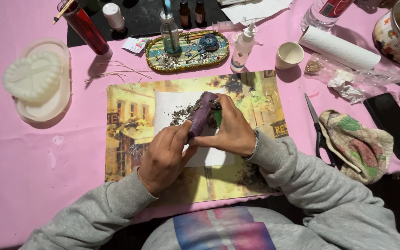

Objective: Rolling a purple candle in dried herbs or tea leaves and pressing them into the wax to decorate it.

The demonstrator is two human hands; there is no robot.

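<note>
Crowding hands (200, 139) mid-placemat (130, 99)

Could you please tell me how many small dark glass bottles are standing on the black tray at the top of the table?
2: the left dark bottle and the right dark bottle stand side by side on the black tray, just right of the clear bottle. Others may be cut off above.

Scissors (319, 128), phone (393, 124), paper roll (339, 48)
</note>
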